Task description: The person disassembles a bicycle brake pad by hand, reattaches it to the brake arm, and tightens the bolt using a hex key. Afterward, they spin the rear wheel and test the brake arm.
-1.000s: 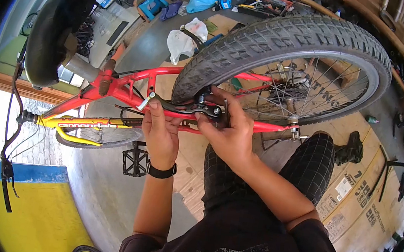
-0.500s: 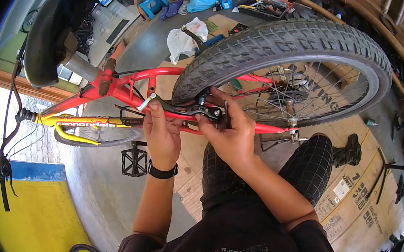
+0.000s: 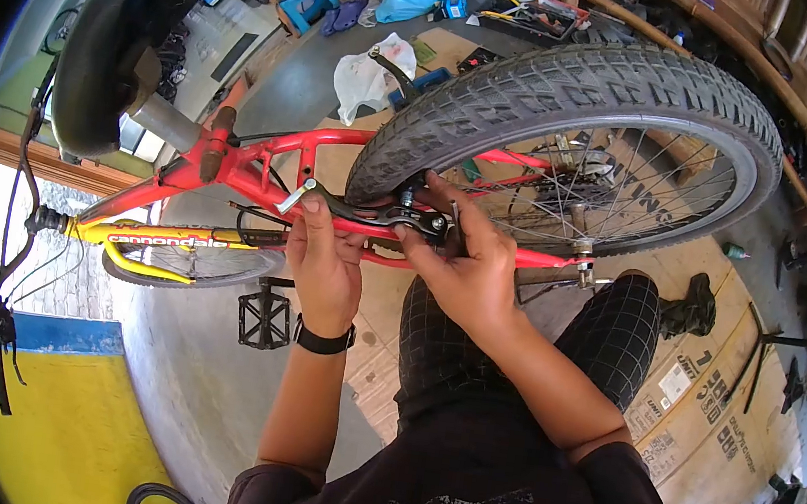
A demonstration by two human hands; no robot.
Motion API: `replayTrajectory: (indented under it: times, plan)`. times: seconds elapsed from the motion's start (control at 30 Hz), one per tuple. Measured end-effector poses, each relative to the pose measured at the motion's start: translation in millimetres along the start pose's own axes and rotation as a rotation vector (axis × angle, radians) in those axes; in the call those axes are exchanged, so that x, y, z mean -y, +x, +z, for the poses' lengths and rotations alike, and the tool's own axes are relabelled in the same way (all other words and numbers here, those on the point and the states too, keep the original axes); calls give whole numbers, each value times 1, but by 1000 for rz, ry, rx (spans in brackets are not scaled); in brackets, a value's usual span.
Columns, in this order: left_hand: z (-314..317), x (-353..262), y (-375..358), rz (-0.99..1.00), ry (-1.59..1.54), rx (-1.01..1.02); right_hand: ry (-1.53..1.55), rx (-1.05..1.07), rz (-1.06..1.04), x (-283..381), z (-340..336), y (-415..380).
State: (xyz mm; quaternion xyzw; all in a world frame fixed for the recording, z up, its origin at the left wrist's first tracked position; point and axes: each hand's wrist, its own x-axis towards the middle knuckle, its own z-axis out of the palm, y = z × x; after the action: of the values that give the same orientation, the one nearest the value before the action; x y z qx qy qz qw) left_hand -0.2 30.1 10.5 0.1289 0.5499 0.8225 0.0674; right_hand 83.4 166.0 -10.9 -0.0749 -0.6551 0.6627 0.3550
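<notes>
A red bicycle frame lies across the view, with its knobby tyre on the right. A dark brake arm with a silver tip runs along the frame beside the tyre. My left hand is closed on the silver-tipped end, thumb on top. My right hand is closed round the other end by the pivot, its index finger reaching to the brake pad area at the rim. The fingertips under the arm are partly hidden. A second brake arm sticks out beyond the tyre.
The black saddle and handlebar are at left, with the yellow fork and a black pedal nearby. Cardboard covers floor at right. Plastic bags and a tool box lie beyond; another person's feet show there.
The silver-tipped end of the brake arm has tilted slightly, and my left thumb has shifted a little on it. The view has moved slightly. Both hands keep their hold.
</notes>
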Motion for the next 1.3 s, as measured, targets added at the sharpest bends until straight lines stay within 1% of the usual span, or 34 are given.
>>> replayTrajectory:
  times: [0.13, 0.2, 0.27, 0.33, 0.4, 0.43, 0.47, 0.53, 0.73, 0.83, 0.93, 1.13, 1.23, 1.3]
  plan:
    - [2, -1, 0, -10, 12, -51, -136, 21, -58, 15, -12, 1]
    - [1, 0, 0, -1, 4, -34, -167, 43, -33, 18, -21, 0]
    - [-1, 2, 1, -4, -5, -20, -89, -1, -39, 8, -26, -4]
    - [-2, 1, 1, -12, -11, -10, 192, 34, 117, 5, -33, -9]
    - [0, 1, 1, -15, -1, -19, 672, 152, 442, 13, -43, -20]
    - [0, 1, 0, -18, 5, -24, 570, 247, 566, 25, -46, -21]
    - [0, 1, 0, -19, 1, -27, 603, 256, 701, 36, -41, -23]
    - [0, 1, 1, -23, -9, -25, 814, 232, 894, 43, -29, -33]
    - [3, -2, -1, -30, 52, -39, 870, 211, 1148, 42, -16, -29]
    - [8, -4, -2, -21, 34, -17, 873, 192, 1149, 34, -7, -27]
    - [12, -8, -3, -31, 41, -11, 922, 112, 1112, 34, 2, -23]
    - [7, -2, -1, -33, 18, -23, 924, 85, 1086, 32, 9, -26]
    - [19, -6, -3, -20, 6, -53, 919, 44, 1071, 35, 9, -27]
    - [13, -5, -2, -28, 18, -35, 944, 30, 1062, 35, 9, -27]
